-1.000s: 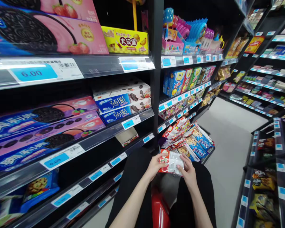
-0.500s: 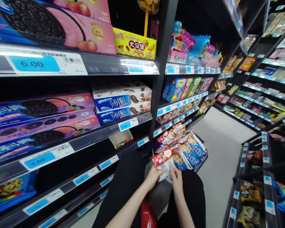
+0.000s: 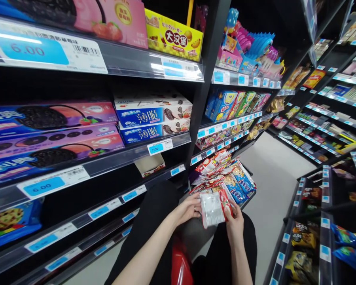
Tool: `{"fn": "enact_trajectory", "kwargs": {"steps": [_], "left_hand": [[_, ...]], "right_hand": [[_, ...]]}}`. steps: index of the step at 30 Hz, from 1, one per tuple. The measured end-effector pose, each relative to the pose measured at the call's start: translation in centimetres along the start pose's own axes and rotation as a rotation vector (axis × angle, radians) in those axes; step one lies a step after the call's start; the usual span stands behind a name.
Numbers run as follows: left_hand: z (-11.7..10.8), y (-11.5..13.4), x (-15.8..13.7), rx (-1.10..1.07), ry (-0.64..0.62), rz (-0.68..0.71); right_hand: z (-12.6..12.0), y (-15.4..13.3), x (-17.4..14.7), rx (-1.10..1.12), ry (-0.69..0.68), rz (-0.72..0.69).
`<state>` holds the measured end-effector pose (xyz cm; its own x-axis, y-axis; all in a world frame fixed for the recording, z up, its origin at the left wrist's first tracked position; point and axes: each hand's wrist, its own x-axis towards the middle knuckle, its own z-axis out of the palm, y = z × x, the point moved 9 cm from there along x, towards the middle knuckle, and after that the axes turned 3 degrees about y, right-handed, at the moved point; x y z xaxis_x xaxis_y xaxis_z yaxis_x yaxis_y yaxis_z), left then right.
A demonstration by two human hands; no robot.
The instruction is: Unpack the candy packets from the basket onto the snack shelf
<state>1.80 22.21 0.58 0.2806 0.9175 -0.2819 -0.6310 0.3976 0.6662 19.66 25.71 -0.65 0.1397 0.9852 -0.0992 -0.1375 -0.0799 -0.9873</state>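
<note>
Between my two hands is a red and white snack packet [image 3: 212, 208], its pale printed side facing up toward me. My left hand [image 3: 190, 209] grips its left edge, with a ring on one finger. The fingers of my right hand [image 3: 235, 217] are closed on the red end at the right. Just beyond the packet lies a pile of snack packets: red and white ones [image 3: 215, 164] at the back left and blue cookie packets [image 3: 239, 180] at the right. The packet hides part of this pile.
To my left, shelves hold purple and blue cookie boxes [image 3: 53, 154], white and blue boxes [image 3: 145, 132] and a yellow box [image 3: 174, 33]. An open carton [image 3: 150, 164] sits on a lower shelf. Low racks with bagged snacks [image 3: 304, 235] flank the grey aisle floor [image 3: 273, 158] at right. A red object [image 3: 180, 263] is beneath me.
The packet has been turned over and around, its red end now at the right and its pale side up. Both hands have moved slightly apart around it. My view has shifted a little.
</note>
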Motion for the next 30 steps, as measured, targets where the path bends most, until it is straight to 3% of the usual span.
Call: {"fn": "enact_trajectory", "kwargs": {"steps": [4, 9, 13, 16, 25, 30], "left_hand": [[0.6, 0.9, 0.2, -0.009, 0.054, 0.184], [-0.2, 1.8, 0.4, 0.165, 0.156, 0.321], [-1.9, 2.4, 0.4, 0.382, 0.292, 0.312], [-2.0, 2.9, 0.2, 0.521, 0.32, 0.319], [-2.5, 3.2, -0.1, 0.825, 0.382, 0.399], [-2.3, 3.7, -0.6, 0.954, 0.478, 0.451]], "right_hand": [[0.7, 0.5, -0.4, 0.113, -0.022, 0.053], [1.2, -0.1, -0.6, 0.047, -0.078, 0.021], [1.2, -0.1, -0.6, 0.012, -0.145, 0.087], [1.2, -0.1, -0.8, 0.031, -0.196, 0.103], [0.1, -0.6, -0.2, -0.152, -0.071, -0.048], [1.3, -0.2, -0.1, -0.172, -0.127, -0.063]]}}
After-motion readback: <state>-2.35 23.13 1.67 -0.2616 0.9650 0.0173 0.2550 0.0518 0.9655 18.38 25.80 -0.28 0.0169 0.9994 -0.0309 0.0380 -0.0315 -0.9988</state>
